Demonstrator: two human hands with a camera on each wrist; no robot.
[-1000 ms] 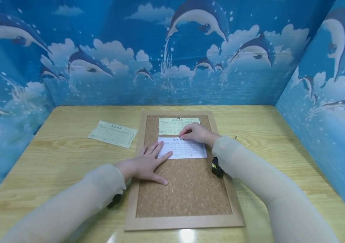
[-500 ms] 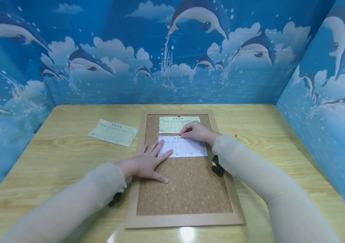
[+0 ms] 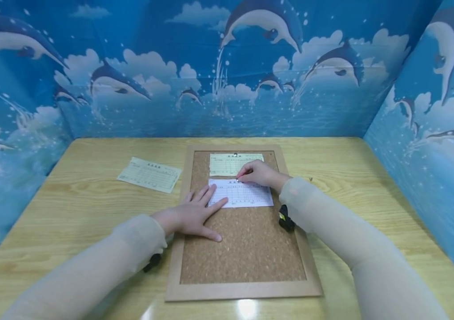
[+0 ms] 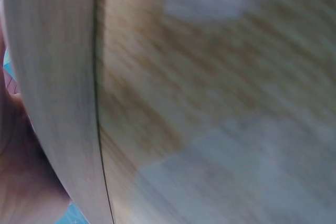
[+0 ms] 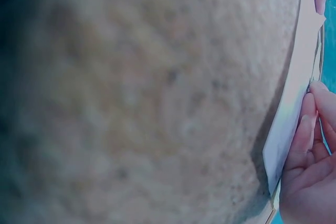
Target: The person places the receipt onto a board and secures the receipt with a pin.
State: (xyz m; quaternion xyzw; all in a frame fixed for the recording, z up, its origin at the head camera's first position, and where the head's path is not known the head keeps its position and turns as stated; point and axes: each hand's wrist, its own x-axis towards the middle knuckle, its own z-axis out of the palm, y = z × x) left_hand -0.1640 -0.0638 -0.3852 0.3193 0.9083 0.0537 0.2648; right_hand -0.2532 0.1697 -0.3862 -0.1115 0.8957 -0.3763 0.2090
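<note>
My left hand (image 3: 194, 217) lies flat with spread fingers across the left part of a framed cork board (image 3: 243, 249). Its fingertips rest on the left edge of a white printed slip (image 3: 247, 195). At that slip's top edge my right hand (image 3: 259, 173) pinches a tiny shiny push pin (image 3: 238, 180), mostly covered by the fingertips. Above it a pale green slip (image 3: 222, 164) is on the board, with a small pin (image 3: 235, 154) at its top edge. In the right wrist view, thumb and fingers of the right hand (image 5: 310, 166) meet beside the white slip (image 5: 294, 98).
Another pale green slip (image 3: 150, 174) lies tilted on the wooden table (image 3: 90, 213), left of the board. A tiny dark object (image 3: 310, 179) sits on the table to the right. Dolphin-printed blue curtains (image 3: 150, 102) enclose the back and sides.
</note>
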